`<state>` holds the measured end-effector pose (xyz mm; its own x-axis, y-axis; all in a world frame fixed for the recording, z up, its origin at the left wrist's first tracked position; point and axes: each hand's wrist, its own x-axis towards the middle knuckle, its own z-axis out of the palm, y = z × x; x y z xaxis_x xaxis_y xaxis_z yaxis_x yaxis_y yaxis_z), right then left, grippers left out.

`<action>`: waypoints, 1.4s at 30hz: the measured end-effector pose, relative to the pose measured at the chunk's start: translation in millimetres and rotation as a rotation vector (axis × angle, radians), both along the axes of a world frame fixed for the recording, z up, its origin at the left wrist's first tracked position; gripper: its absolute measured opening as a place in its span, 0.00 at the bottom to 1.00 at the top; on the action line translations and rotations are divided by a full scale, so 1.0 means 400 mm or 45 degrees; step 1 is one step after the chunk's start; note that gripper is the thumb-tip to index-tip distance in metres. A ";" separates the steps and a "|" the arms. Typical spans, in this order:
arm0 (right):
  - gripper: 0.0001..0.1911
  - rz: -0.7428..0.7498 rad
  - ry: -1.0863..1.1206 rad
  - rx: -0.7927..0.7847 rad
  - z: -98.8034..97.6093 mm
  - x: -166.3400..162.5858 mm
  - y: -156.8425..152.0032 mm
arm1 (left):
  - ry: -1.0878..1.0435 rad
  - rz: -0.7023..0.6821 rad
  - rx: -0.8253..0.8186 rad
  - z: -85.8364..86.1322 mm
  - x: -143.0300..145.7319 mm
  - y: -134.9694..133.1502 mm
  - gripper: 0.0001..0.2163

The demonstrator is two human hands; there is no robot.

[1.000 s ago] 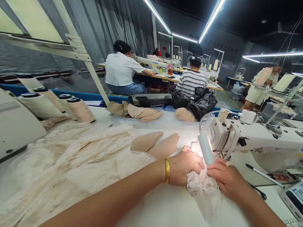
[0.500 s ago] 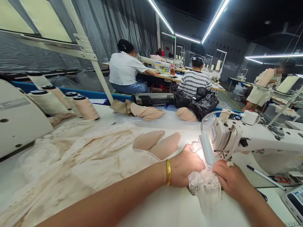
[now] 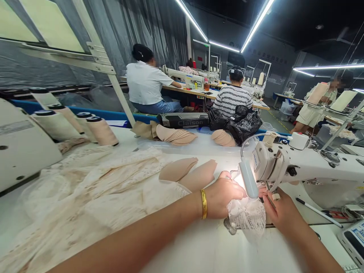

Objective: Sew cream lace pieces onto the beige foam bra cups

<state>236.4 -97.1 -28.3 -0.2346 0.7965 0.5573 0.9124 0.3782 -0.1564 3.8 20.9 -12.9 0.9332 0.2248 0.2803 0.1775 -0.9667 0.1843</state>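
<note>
One L hand (image 3: 223, 197), half curled w/ fingers bent down at the edge of the white lace (image 3: 247, 216); tips are lost in the glare, so can't tell if it's gripping or just pressing tbh. R hand (image 3: 281, 210) is across from it, fingers partly bent, tips by the needle end & partly hidden, so no idea if it's pinching cloth. Lace sits between the two, fringe hanging toward the wearer, right under the lit lamp (image 3: 248, 178) on the sewing machine (image 3: 298, 155). Gold bracelet (image 3: 204, 204) on the L wrist.

Further out: tan pieces (image 3: 176, 169) flat just past the L forearm, a big lace heap (image 3: 93, 197) L of those, pen (image 3: 318, 212) on the R. Thread cones (image 3: 102, 131) far L, black plastic bag (image 3: 244, 125) at the back, co-worker in a striped top (image 3: 233, 98) seated beyond, facing away.
</note>
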 end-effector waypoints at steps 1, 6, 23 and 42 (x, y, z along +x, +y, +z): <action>0.14 0.001 0.007 -0.021 0.000 0.000 0.000 | 0.027 -0.004 0.005 -0.005 0.000 0.002 0.04; 0.13 -0.008 0.017 -0.017 0.000 -0.002 -0.004 | 0.058 -0.004 0.007 -0.016 -0.002 0.003 0.05; 0.12 0.336 -0.041 -0.267 0.003 -0.059 -0.027 | 0.420 0.387 0.081 0.048 -0.011 -0.098 0.16; 0.17 -0.007 0.234 -0.768 0.043 0.008 -0.017 | 0.106 -0.027 -0.170 0.017 -0.023 -0.047 0.08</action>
<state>239.5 -104.1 -11.2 -0.1730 0.9841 0.0407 0.8518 0.1702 -0.4954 -5.2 2.1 -6.1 0.9569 0.2352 0.1704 0.1777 -0.9382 0.2972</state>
